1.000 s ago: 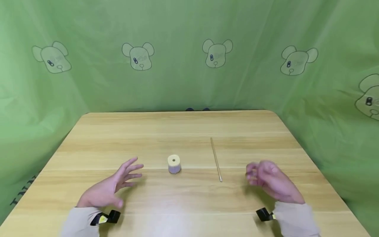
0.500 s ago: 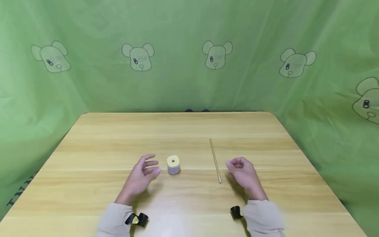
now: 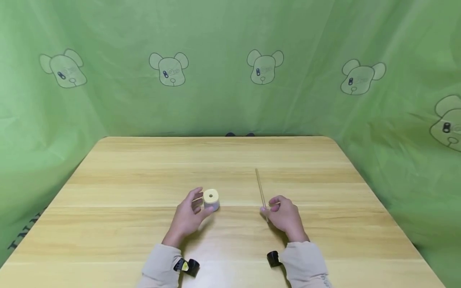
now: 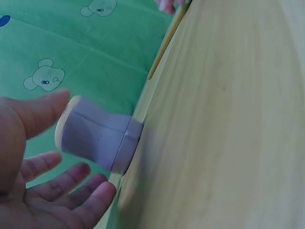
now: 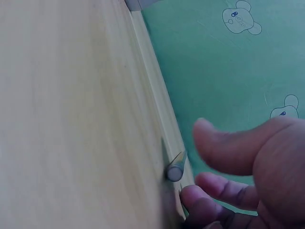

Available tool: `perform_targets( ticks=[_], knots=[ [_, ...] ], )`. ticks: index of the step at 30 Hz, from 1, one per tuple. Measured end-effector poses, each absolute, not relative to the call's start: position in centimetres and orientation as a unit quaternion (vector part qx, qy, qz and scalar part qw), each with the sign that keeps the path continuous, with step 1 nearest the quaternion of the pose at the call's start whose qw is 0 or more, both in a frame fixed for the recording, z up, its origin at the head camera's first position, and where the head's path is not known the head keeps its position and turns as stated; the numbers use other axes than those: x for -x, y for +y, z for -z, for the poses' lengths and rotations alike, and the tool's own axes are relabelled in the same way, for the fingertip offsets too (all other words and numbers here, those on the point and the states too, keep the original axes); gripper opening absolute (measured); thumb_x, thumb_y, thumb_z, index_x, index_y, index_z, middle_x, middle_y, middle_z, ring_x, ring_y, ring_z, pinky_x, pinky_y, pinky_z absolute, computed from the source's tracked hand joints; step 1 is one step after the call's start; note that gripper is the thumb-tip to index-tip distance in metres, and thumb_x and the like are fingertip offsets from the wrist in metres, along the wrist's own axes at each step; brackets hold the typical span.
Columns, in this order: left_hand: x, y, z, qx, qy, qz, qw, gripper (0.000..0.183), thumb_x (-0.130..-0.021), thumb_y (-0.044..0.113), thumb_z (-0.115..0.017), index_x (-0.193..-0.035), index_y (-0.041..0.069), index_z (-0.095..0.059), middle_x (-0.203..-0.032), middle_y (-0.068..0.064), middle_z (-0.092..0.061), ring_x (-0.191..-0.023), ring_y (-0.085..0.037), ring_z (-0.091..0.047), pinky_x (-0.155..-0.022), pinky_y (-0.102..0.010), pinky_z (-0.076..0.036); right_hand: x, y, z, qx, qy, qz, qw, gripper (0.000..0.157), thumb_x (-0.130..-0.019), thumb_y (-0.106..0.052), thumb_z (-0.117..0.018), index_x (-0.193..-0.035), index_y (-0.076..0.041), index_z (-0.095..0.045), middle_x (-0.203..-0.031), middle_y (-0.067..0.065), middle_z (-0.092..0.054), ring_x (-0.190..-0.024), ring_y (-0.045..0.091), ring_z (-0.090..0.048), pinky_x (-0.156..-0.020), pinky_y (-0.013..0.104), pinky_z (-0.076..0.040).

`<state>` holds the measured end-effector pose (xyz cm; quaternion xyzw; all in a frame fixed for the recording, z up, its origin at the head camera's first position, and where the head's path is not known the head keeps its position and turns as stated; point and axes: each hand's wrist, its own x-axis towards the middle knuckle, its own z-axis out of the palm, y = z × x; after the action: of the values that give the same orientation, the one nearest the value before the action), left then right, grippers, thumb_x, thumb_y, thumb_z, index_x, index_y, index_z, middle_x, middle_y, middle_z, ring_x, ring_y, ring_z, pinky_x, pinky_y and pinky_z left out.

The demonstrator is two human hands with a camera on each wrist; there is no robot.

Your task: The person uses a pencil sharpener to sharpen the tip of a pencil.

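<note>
A small purple block (image 3: 213, 204) with a cream top and a round hole in it stands upright on the table. My left hand (image 3: 187, 218) is around its left and near sides, thumb and fingers spread. In the left wrist view the purple block (image 4: 97, 136) sits between thumb and fingers, with no firm grip to be seen. A thin pencil-like stick (image 3: 259, 186) lies on the table to the right. Its near end is beside the thumb of my right hand (image 3: 286, 216). The right wrist view shows that stick's silver end (image 5: 175, 172) with thumb and fingers parted around it.
The wooden table (image 3: 144, 168) has rounded far corners. A green curtain (image 3: 216, 104) with bear-head prints hangs behind it and at both sides. Black wrist cameras (image 3: 192, 268) sit on both sleeves, close above the tabletop.
Both hands have moved inward: the left one rightward to the purple block, the right one leftward to the near end of the stick. Block and stick have stayed in place.
</note>
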<state>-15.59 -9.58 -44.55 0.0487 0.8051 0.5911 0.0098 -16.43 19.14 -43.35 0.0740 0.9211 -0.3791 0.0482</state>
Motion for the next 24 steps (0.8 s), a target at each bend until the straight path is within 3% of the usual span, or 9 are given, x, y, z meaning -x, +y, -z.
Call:
perform_targets(
  ticks=[8,11,16,24],
  knots=[
    [15.5,-9.4,44.9,-0.047,0.807,-0.589,0.007,0.066,-0.086,0.012,-0.074,-0.143,0.002,-0.042,-0.129,-0.024,-0.055,-0.119,-0.037,-0.054,-0.101,-0.040,-0.045,16.0,18.8,43.3,-0.049,0.939,0.338,0.041,0.031,-0.083,-0.011,-0.075,-0.109,0.002,-0.063,-0.085,0.007,-0.061,-0.076,0.023,-0.058,-0.068,0.040,-0.051],
    [15.4,-9.2,45.0,-0.034,0.809,-0.587,0.017,0.067,-0.085,0.016,-0.075,-0.143,0.003,-0.042,-0.132,-0.024,-0.054,-0.121,-0.037,-0.053,-0.101,-0.040,-0.045,15.6,18.8,43.3,-0.049,0.942,0.327,0.053,0.028,-0.084,-0.005,-0.068,-0.111,0.003,-0.063,-0.079,0.005,-0.060,-0.068,0.018,-0.055,-0.061,0.035,-0.050],
    [15.5,-8.8,44.8,-0.030,0.807,-0.589,0.017,0.068,-0.085,0.018,-0.075,-0.143,0.002,-0.042,-0.136,-0.023,-0.051,-0.125,-0.036,-0.050,-0.104,-0.040,-0.042,15.2,18.9,42.9,-0.055,0.947,0.310,0.071,0.034,-0.085,-0.001,-0.051,-0.117,0.003,-0.062,-0.069,0.007,-0.055,-0.048,0.013,-0.037,-0.046,0.026,-0.035],
    [16.0,-8.4,44.5,-0.035,0.822,-0.568,0.011,0.072,-0.084,0.019,-0.077,-0.143,0.000,-0.041,-0.139,-0.025,-0.047,-0.126,-0.036,-0.048,-0.104,-0.040,-0.042,15.0,19.7,41.6,-0.050,0.948,0.299,0.093,0.031,-0.092,-0.002,-0.047,-0.118,0.005,-0.061,-0.102,0.018,-0.065,-0.059,0.021,-0.048,-0.050,0.030,-0.042]
  ],
)
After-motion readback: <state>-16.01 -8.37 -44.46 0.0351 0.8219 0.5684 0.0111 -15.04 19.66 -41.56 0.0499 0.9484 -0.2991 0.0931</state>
